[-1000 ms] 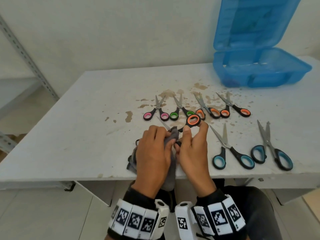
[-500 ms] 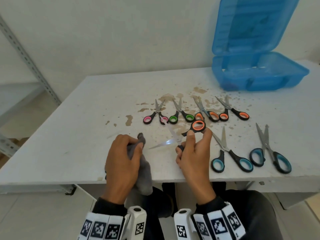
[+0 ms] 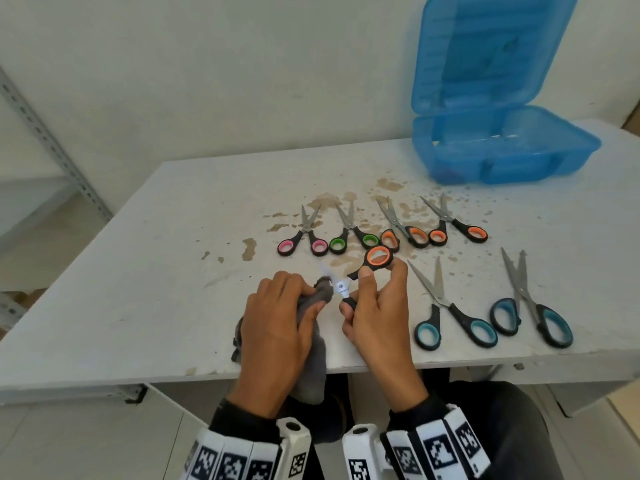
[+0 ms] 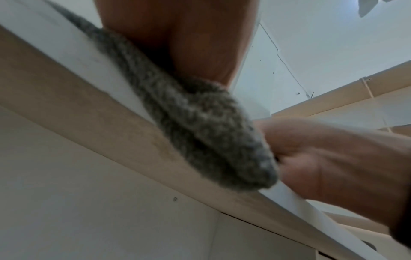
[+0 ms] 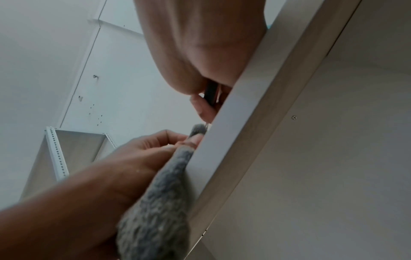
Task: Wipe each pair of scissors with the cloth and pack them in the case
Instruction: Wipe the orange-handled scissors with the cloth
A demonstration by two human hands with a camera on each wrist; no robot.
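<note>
While wiping orange-handled scissors [image 3: 360, 271], gripped by right hand [image 3: 377, 317], with cloth [image 3: 313, 344] bunched in left hand [image 3: 277, 334]; six pairs unwiped; case [image 3: 512, 157] apparently unpacked.

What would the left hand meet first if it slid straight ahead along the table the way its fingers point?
Probably the blades of the orange-handled scissors held by the right hand; the left hand and its grey cloth are already at them. Depth is uncertain.

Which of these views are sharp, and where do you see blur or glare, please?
Head view: mostly sharp and evenly lit, with glare washing out the blade of the orange-handled scissors. Left wrist view: dim, the grey cloth and right hand motion-blurred. Right wrist view: dim and soft, the cloth smeared beside the left hand.
</note>
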